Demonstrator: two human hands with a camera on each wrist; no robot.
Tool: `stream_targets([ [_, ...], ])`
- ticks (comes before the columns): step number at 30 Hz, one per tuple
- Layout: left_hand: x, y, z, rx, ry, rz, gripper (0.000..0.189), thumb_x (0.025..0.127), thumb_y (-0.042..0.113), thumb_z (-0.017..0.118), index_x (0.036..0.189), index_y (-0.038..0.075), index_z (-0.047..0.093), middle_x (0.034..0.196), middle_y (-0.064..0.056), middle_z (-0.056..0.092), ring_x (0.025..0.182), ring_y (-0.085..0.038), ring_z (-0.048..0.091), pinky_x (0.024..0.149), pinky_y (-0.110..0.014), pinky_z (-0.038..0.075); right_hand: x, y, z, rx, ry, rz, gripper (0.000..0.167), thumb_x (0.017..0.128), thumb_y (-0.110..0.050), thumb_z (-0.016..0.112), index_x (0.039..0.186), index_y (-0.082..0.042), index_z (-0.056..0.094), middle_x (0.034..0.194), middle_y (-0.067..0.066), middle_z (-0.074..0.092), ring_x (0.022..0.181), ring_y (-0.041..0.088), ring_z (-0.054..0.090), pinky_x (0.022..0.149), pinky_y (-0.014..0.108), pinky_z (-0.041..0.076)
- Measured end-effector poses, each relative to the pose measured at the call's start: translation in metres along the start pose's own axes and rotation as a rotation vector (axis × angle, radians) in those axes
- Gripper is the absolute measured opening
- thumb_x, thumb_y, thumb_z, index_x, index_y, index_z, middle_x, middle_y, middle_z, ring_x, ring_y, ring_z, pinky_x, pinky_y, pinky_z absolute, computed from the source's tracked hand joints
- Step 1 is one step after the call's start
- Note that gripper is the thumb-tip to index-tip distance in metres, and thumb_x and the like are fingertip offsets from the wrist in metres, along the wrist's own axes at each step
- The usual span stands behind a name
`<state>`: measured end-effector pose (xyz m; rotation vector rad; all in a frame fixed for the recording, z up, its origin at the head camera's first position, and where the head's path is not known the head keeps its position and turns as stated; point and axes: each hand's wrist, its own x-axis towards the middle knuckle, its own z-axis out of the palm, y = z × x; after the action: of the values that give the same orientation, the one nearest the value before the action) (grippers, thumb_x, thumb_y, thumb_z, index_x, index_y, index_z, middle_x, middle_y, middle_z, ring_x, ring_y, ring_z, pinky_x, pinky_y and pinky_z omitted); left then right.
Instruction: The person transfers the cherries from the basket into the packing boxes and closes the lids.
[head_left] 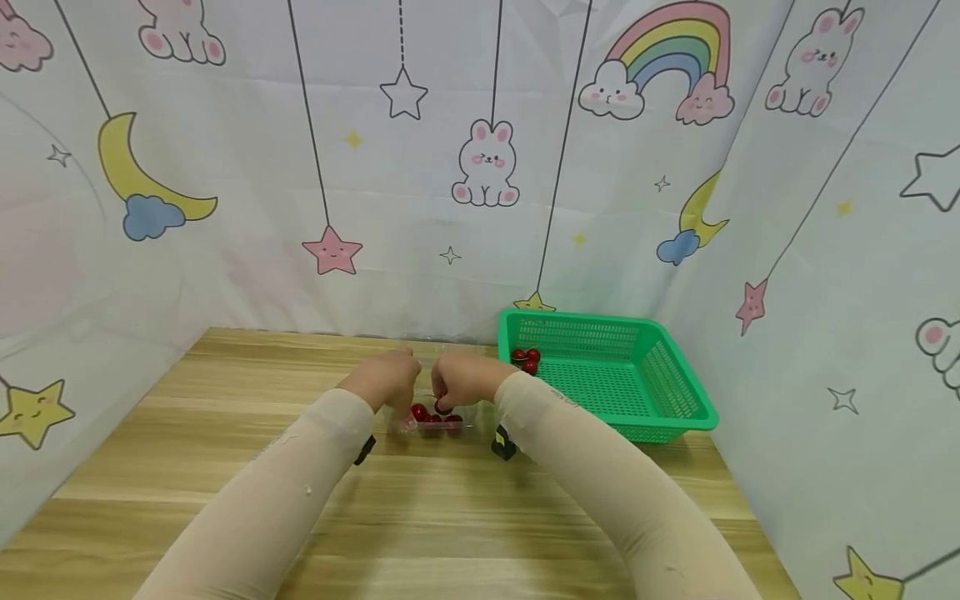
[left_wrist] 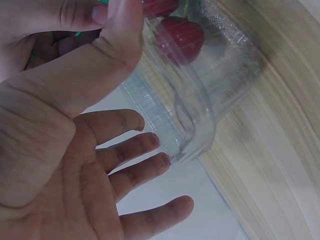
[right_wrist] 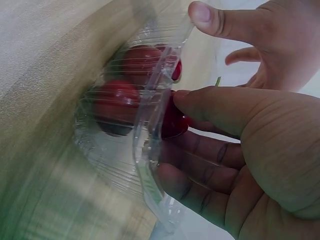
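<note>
A clear plastic clamshell box stands on the table with several red cherries inside. My right hand pinches a dark red cherry between thumb and fingers, right at the box's rim; a bit of green stem shows above the thumb. On the other side, my left hand has its thumb at the rim, while its other fingers stretch loosely beside the clear plastic. In the left wrist view, cherries show through the box wall, and the right hand is partly hidden behind the left thumb.
To the right of the box stands a green plastic basket with several cherries in its left corner. The wood-grain table meets a patterned white cloth at the back and sides.
</note>
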<state>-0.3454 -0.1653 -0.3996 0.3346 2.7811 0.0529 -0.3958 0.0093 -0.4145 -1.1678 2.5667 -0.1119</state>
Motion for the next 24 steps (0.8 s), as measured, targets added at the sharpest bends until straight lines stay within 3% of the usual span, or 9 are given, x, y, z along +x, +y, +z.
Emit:
stream_targets([
  [4, 0.0, 0.001, -0.001, 0.011, 0.004, 0.004, 0.084, 0.079, 0.038, 0.107, 0.147, 0.004, 0.071, 0.165, -0.022, 0.056, 0.131, -0.034, 0.069, 0.107, -0.054, 0.064, 0.0, 0.001, 0.002, 0.005, -0.009, 0.007, 0.009, 0.106, -0.021, 0.084, 0.108, -0.013, 0.086, 0.101, -0.002, 0.083, 0.087, 0.009, 0.073, 0.085, 0.03, 0.065],
  [9, -0.001, 0.001, -0.001, 0.012, -0.001, 0.001, 0.085, 0.08, 0.04, 0.107, 0.147, 0.004, 0.07, 0.163, -0.022, 0.057, 0.131, -0.034, 0.069, 0.109, -0.055, 0.063, -0.004, 0.003, -0.006, -0.008, -0.029, 0.002, 0.018, 0.108, -0.023, 0.08, 0.119, -0.01, 0.085, 0.116, 0.003, 0.084, 0.099, 0.014, 0.078, 0.093, 0.035, 0.067],
  [13, -0.001, 0.001, -0.001, 0.007, -0.006, 0.0, 0.091, 0.081, 0.041, 0.106, 0.153, 0.003, 0.067, 0.168, -0.022, 0.053, 0.138, -0.037, 0.067, 0.112, -0.056, 0.062, -0.011, 0.005, -0.019, -0.016, -0.023, 0.008, 0.022, 0.11, -0.025, 0.077, 0.125, -0.01, 0.083, 0.123, 0.003, 0.083, 0.108, 0.018, 0.078, 0.099, 0.038, 0.066],
  [24, -0.001, 0.001, 0.002, -0.002, 0.011, -0.011, 0.083, 0.083, 0.034, 0.106, 0.15, 0.003, 0.069, 0.152, -0.018, 0.061, 0.134, -0.035, 0.066, 0.112, -0.054, 0.062, -0.043, 0.031, -0.056, 0.111, 0.019, 0.08, 0.022, 0.115, -0.027, 0.071, 0.127, -0.012, 0.082, 0.126, 0.005, 0.08, 0.112, 0.02, 0.076, 0.102, 0.044, 0.066],
])
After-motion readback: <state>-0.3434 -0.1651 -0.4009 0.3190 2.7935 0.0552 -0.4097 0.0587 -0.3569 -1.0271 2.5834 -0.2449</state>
